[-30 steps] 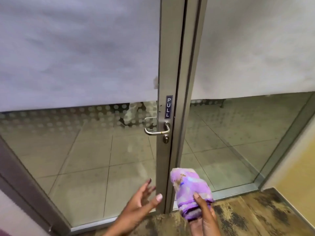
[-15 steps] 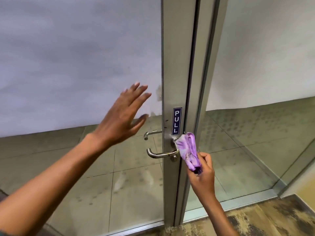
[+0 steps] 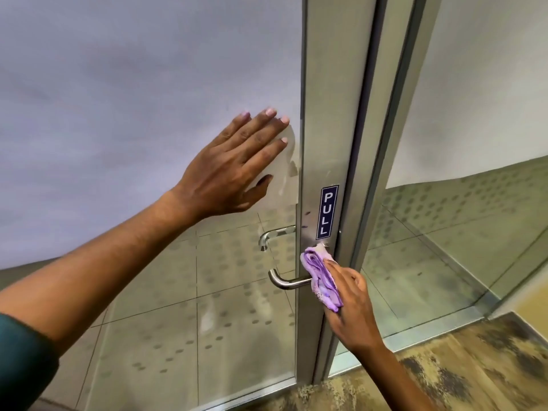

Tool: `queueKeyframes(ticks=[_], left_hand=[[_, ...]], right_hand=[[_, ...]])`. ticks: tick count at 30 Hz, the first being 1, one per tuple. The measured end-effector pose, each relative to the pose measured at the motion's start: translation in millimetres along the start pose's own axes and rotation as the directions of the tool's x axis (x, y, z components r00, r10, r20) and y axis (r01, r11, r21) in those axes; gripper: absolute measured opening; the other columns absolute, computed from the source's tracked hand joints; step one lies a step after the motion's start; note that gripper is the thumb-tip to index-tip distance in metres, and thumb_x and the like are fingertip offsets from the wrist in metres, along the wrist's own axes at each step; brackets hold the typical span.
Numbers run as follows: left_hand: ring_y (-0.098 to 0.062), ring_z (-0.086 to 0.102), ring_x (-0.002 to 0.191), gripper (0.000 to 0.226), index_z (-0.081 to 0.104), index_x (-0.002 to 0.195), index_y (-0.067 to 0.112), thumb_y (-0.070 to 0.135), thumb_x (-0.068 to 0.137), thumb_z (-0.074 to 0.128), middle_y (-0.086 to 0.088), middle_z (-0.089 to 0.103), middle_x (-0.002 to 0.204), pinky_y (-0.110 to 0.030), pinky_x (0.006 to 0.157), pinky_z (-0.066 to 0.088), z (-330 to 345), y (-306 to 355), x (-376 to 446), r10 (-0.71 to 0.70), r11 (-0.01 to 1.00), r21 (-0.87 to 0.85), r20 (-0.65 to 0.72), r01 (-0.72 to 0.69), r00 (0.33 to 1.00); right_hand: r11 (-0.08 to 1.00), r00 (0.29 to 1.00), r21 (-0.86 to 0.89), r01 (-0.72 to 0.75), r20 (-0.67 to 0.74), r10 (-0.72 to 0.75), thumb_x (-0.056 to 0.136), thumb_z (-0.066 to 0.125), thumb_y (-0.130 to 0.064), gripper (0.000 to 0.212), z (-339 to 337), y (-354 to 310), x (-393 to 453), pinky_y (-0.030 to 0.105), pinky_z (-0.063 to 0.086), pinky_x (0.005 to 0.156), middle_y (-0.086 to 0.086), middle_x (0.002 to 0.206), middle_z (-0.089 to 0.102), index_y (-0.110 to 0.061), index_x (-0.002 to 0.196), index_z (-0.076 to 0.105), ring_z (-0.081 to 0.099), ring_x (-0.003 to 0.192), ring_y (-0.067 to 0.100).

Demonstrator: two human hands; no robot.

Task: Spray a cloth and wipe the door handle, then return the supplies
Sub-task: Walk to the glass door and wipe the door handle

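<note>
Below the "PULL" sign [image 3: 327,211], my right hand [image 3: 353,312] fingers clamp the purple cloth [image 3: 321,278] against the door handle [image 3: 286,281], left hand [image 3: 234,167] fingers together, flat on glass.

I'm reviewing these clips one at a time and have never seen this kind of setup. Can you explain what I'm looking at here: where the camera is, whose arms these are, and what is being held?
There is no machine here. The picture comes from a wide-angle camera worn on a person's head, looking forward and down, so the two arms reaching in from the bottom are that person's own.

The left hand is spread open with the palm flat against the frosted glass door, holding nothing. The right hand grips a bunched purple cloth and presses it against the base of the metal door handle, where the lever meets the metal door frame. A blue PULL sign sits just above. A second lever shows through the glass on the far side.

No spray bottle is in view.
</note>
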State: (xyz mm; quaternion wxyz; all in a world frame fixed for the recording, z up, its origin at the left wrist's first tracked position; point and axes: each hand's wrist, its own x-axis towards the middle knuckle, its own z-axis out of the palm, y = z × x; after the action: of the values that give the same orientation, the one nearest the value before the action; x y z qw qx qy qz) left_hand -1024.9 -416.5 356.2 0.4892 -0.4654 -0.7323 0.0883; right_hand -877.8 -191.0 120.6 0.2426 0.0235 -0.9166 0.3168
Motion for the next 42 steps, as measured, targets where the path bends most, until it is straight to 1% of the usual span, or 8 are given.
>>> queueKeyframes(ticks=[5,8,13,23,30,34,37,42], left_hand=[[-0.037,0.037,0.149,0.057,0.047,0.145,0.003,0.037,0.099,0.049,-0.02,0.043,0.156,-0.051,0.124,0.03,5,-1,-1,0.034,0.999,0.044,-0.03,-0.033,0.999],[-0.038,0.036,0.149,0.057,0.048,0.145,0.003,0.038,0.1,0.048,-0.021,0.042,0.157,-0.052,0.123,0.031,6,0,0,0.043,0.998,0.049,-0.026,-0.042,0.999],[-0.037,0.035,0.15,0.057,0.047,0.144,0.003,0.04,0.101,0.046,-0.021,0.04,0.158,-0.052,0.124,0.029,10,-1,-2,0.04,0.998,0.056,-0.033,-0.038,0.999],[-0.037,0.036,0.149,0.054,0.05,0.141,0.004,0.038,0.1,0.047,-0.021,0.041,0.157,-0.052,0.123,0.031,7,-1,-2,0.034,0.999,0.043,-0.026,-0.033,0.999],[-0.036,0.034,0.15,0.055,0.048,0.142,0.004,0.04,0.101,0.046,-0.021,0.039,0.159,-0.051,0.125,0.028,10,-1,-2,0.039,0.999,0.033,-0.029,-0.038,0.999],[-0.036,0.033,0.151,0.056,0.048,0.143,0.003,0.04,0.1,0.047,-0.021,0.038,0.159,-0.051,0.125,0.028,10,-1,-3,0.047,0.999,0.027,-0.033,-0.046,0.998],[-0.036,0.033,0.151,0.055,0.049,0.141,0.002,0.039,0.1,0.049,-0.021,0.038,0.159,-0.052,0.124,0.029,8,-1,-2,0.054,0.999,0.012,-0.04,-0.053,0.998],[-0.038,0.034,0.15,0.057,0.048,0.143,0.001,0.038,0.1,0.051,-0.023,0.038,0.158,-0.054,0.122,0.032,7,0,-2,0.057,0.998,0.002,-0.047,-0.057,0.997]], right_hand=[[0.999,0.998,-0.039,-0.022,-0.054,0.02,0.074,0.048,-0.021,0.06,18,-23,3,0.03,0.035,0.102,0.01,0.132,0.06,-0.002,0.13,0.055,0.047,0.109,0.033],[0.999,0.996,-0.048,-0.023,-0.086,0.019,0.074,0.052,-0.02,0.056,29,-39,6,0.034,0.043,0.097,0.01,0.127,0.062,-0.004,0.127,0.057,0.041,0.111,0.027],[0.995,0.999,-0.099,-0.022,-0.03,0.019,0.065,0.071,-0.016,0.067,46,-69,3,0.027,0.04,0.1,0.007,0.129,0.062,-0.008,0.13,0.054,0.036,0.115,0.021],[0.994,0.994,-0.086,-0.063,0.081,0.07,0.079,0.063,-0.003,0.062,1,-13,16,0.04,0.049,0.1,0.005,0.134,0.059,-0.014,0.138,0.05,0.039,0.12,0.021],[0.992,0.993,-0.094,-0.081,0.076,0.088,0.078,0.061,-0.012,0.054,5,-31,17,0.042,0.052,0.091,0.005,0.125,0.063,-0.015,0.131,0.054,0.042,0.113,0.026],[0.991,0.99,-0.09,-0.101,0.085,0.108,0.08,0.069,-0.023,0.061,36,-77,12,0.023,0.042,0.096,-0.004,0.129,0.058,-0.026,0.136,0.046,0.037,0.116,0.016],[0.988,0.993,-0.119,-0.097,0.049,0.103,0.084,0.058,-0.027,0.057,48,-98,14,0.025,0.042,0.101,-0.005,0.136,0.052,-0.025,0.139,0.041,0.035,0.119,0.019],[0.995,0.997,-0.097,-0.038,0.064,0.045,0.079,0.061,-0.016,0.066,50,-102,2,0.03,0.047,0.1,-0.002,0.142,0.04,-0.02,0.14,0.037,0.033,0.124,0.026]])
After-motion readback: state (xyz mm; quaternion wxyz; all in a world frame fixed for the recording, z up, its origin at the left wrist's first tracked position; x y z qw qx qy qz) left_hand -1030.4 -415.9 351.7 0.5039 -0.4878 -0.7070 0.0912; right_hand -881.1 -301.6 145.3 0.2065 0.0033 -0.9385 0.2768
